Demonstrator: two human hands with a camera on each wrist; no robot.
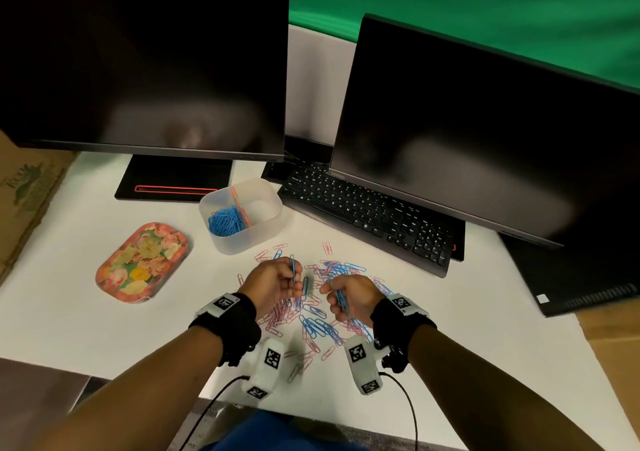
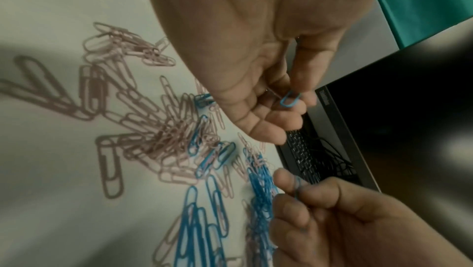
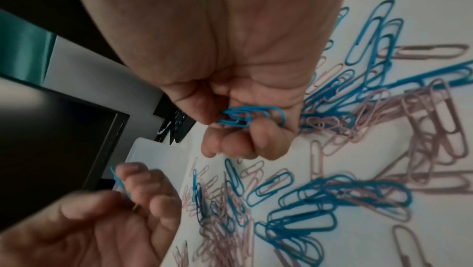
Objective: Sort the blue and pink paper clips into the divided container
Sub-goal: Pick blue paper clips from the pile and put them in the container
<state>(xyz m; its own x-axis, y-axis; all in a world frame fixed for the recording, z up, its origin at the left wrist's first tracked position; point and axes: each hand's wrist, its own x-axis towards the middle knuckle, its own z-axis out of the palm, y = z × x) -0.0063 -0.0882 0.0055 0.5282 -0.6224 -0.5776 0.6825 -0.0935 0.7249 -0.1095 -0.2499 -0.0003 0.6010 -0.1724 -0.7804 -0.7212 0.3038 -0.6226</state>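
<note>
Blue and pink paper clips (image 1: 320, 312) lie mixed in a heap on the white table, under and between my hands. My left hand (image 1: 277, 282) hovers over the heap and pinches one blue clip (image 1: 293, 267) upright between thumb and fingers; the same clip (image 2: 290, 99) shows in the left wrist view. My right hand (image 1: 349, 296) grips a small bunch of blue clips (image 3: 245, 118) in its curled fingers. The translucent divided container (image 1: 242, 215) stands behind the heap, with blue clips (image 1: 225, 222) in its left compartment and a few pink ones along the divider.
A floral oval tray (image 1: 142, 262) lies to the left. A black keyboard (image 1: 370, 215) sits right of the container, partly under the right monitor (image 1: 485, 132). The left monitor (image 1: 145, 62) and its stand (image 1: 173, 180) rise behind. A cardboard box (image 1: 24, 194) borders the far left.
</note>
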